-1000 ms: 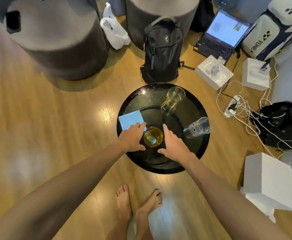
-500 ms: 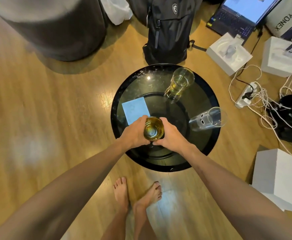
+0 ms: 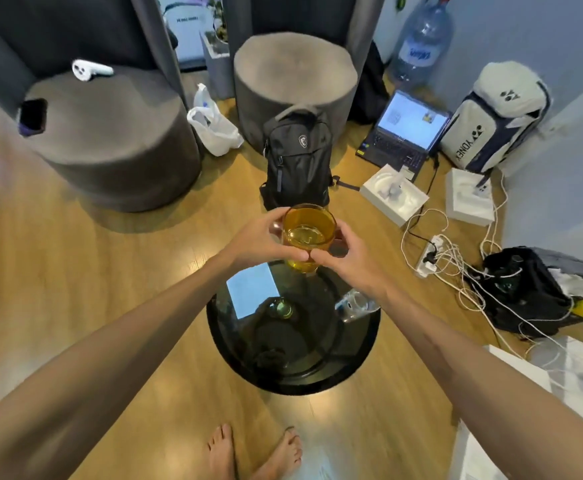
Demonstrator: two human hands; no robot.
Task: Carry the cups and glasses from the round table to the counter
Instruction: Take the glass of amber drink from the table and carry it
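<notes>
Both hands are lifting a short amber glass (image 3: 309,226) of yellowish liquid above the far edge of the round black table (image 3: 293,386). My left hand (image 3: 258,242) wraps its left side and my right hand (image 3: 348,258) its right side. Just below the held glass, a second glass (image 3: 300,266) with yellow liquid shows partly, standing on the table's far side. A clear glass (image 3: 354,304) stands at the table's right edge. A pale blue paper (image 3: 252,289) lies on the table's left part.
A black backpack (image 3: 297,157) stands just beyond the table, between two grey poufs (image 3: 110,143) (image 3: 293,74). A laptop (image 3: 404,129), white boxes (image 3: 392,195) and a power strip with tangled cables (image 3: 432,254) cover the floor to the right. My bare feet (image 3: 255,452) are near the table.
Both hands closed around the amber glass and raised it off the table. The view tilted up, so the table now sits lower in the frame.
</notes>
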